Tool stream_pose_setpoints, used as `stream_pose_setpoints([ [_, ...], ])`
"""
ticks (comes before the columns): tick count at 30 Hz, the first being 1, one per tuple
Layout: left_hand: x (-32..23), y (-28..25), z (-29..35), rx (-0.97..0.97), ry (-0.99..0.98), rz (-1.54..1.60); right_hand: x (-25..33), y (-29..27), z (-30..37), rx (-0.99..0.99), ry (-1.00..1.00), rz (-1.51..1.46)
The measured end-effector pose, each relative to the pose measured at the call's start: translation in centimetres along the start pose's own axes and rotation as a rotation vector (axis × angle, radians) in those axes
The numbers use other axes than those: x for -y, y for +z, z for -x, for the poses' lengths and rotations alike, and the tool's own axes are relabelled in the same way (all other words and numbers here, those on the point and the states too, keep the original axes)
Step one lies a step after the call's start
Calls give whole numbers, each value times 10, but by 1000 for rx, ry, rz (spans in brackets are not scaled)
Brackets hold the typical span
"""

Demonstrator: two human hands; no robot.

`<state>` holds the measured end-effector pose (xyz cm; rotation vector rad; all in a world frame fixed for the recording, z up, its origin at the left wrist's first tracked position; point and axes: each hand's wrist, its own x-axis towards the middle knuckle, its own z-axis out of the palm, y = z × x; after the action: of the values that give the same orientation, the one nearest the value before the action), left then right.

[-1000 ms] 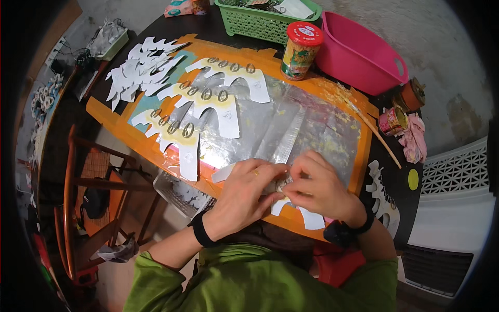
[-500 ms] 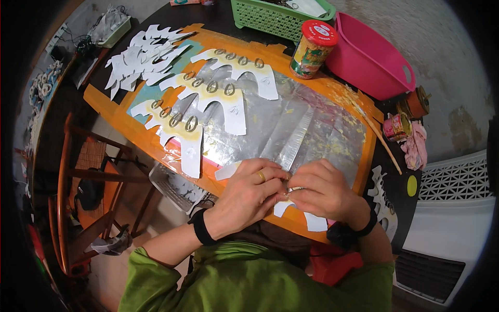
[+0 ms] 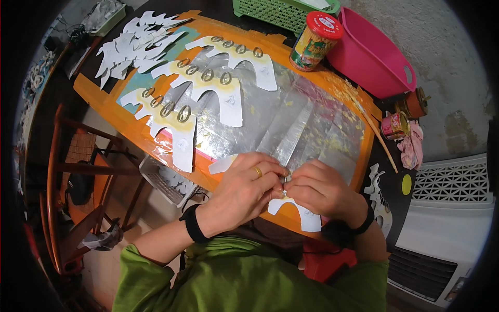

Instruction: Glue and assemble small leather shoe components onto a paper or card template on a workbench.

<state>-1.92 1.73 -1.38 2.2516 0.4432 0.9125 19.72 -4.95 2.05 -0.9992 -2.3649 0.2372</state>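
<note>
At the near edge of the board, my two hands meet over a white scalloped cut-out (image 3: 310, 220), hiding its middle. My left hand (image 3: 243, 183), wearing a gold ring, is closed with its fingertips pinching the cut-out's edge. My right hand (image 3: 324, 191) is closed too, thumb and fingers pinched at a small shiny metal ring (image 3: 286, 178) between the hands. Farther left lie finished-looking cut-outs with oval metal rings along yellowed edges: a near one (image 3: 183, 140), a middle one (image 3: 231, 106) and a far one (image 3: 265, 73).
A pile of white cut-outs (image 3: 138, 47) lies at the far left of the orange-edged board (image 3: 99, 101). At the back stand a green basket (image 3: 270, 15), a red-lidded jar (image 3: 315, 41) and a pink bin (image 3: 366, 57). A wooden stick (image 3: 377, 130), an open tin (image 3: 394, 126) and a pink cloth (image 3: 411, 145) are right.
The view has shifted slightly. My fingertips have moved a little around the metal ring, and it shows more between my hands now. Both hands stay closed over the same cut-out.
</note>
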Motion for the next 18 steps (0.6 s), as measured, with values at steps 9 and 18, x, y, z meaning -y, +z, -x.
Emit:
stream_pose_setpoints([
  [9,1,-2,2,23,-3,-3,11,-4,2,95,-100,153],
  [18,0,-1,1,27,28,-14,15,0,8,103,-104,239],
])
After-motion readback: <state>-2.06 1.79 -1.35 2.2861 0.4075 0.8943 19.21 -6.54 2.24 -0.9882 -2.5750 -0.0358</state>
